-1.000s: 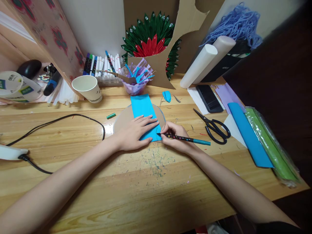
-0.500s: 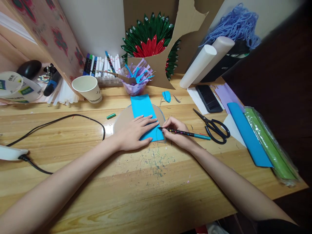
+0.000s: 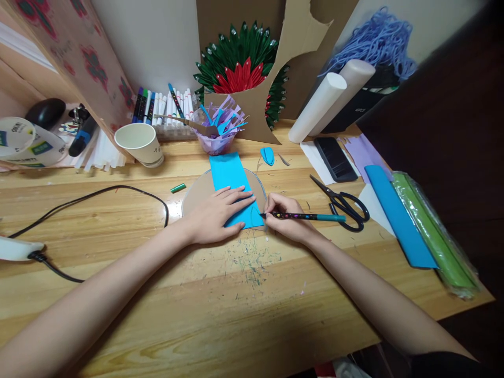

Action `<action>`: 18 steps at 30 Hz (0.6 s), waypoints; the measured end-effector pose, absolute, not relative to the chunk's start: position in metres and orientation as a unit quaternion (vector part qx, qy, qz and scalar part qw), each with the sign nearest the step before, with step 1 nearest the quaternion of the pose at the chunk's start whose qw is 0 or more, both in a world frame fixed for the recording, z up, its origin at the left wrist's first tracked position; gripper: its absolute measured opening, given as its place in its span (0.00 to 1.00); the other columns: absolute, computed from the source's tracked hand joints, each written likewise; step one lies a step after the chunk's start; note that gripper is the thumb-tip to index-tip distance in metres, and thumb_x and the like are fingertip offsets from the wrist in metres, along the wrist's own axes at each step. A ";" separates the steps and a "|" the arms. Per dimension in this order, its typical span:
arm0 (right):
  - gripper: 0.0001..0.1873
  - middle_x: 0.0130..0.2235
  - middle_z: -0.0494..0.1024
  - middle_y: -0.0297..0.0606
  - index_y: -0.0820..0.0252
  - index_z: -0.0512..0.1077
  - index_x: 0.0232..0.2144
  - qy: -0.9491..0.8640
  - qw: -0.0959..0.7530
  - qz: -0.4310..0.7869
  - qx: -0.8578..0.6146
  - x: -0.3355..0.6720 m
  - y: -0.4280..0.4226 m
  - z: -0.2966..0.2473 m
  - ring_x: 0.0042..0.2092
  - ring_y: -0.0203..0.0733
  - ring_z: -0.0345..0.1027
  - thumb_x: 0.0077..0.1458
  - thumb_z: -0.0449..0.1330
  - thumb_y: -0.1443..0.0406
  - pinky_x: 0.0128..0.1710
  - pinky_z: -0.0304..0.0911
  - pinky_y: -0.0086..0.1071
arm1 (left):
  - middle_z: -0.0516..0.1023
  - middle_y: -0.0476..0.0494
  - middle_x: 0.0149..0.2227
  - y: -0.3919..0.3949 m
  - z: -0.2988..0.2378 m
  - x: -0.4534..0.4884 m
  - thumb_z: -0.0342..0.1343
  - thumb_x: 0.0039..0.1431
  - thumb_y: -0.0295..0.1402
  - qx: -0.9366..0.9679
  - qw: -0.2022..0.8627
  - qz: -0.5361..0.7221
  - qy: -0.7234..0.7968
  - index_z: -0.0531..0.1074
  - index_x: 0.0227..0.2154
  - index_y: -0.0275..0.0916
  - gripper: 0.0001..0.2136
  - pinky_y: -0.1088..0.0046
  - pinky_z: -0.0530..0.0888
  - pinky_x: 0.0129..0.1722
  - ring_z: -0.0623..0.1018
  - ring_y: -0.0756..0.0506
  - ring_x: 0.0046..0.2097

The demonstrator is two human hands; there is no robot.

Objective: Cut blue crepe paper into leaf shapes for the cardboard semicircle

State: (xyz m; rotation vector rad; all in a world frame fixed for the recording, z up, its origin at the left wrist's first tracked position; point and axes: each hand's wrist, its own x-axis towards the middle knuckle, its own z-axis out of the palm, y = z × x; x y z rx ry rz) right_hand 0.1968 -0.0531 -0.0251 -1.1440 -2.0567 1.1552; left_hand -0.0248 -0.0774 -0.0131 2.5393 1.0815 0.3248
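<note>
Drawing with the right hand (image 3: 287, 218), the person has brought the felt-tip pen (image 3: 303, 216) from farther in on the blue paper sheet (image 3: 230, 173) out to its right edge, at the near end. The pen also lies more level now, its teal end overlapping a handle of the scissors (image 3: 334, 197) in this view. A thin curved line (image 3: 252, 210) shows on the blue close to the tip, and the stroke seems to be coming down its second side, so the outline looks nearer to complete.

The right grip is a closed pinch around the pen, low on the barrel. The left grip has hold of nothing: that hand (image 3: 222, 216) stays flat, fingers spread, pressing the sheet onto the cardboard disc (image 3: 197, 194) on the desk (image 3: 236, 325). The sheet has not visibly slipped under it, which should keep the line true.
</note>
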 end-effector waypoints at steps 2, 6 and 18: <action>0.09 0.24 0.64 0.30 0.57 0.56 0.21 -0.754 0.263 0.440 -0.412 0.199 -0.053 -0.024 0.26 0.34 0.57 0.44 0.55 0.71 0.26 0.52 0.28 | 0.55 0.42 0.63 -0.078 -0.013 -0.025 0.45 0.60 0.41 0.899 0.180 0.109 0.384 0.51 0.61 0.41 0.27 0.55 0.52 0.61 0.53 0.40 0.64; 0.09 0.23 0.64 0.30 0.57 0.56 0.20 -0.762 0.255 0.427 -0.416 0.201 -0.054 -0.024 0.26 0.34 0.56 0.43 0.54 0.71 0.25 0.51 0.28 | 0.55 0.43 0.63 -0.078 -0.012 -0.024 0.45 0.60 0.41 0.898 0.180 0.109 0.386 0.51 0.61 0.41 0.27 0.56 0.52 0.61 0.52 0.40 0.64; 0.09 0.23 0.63 0.30 0.57 0.56 0.20 -0.775 0.242 0.448 -0.375 0.205 -0.056 -0.025 0.25 0.34 0.56 0.41 0.53 0.72 0.24 0.50 0.28 | 0.56 0.42 0.63 -0.078 -0.012 -0.024 0.46 0.60 0.40 0.896 0.185 0.112 0.387 0.52 0.61 0.39 0.27 0.57 0.51 0.62 0.52 0.40 0.64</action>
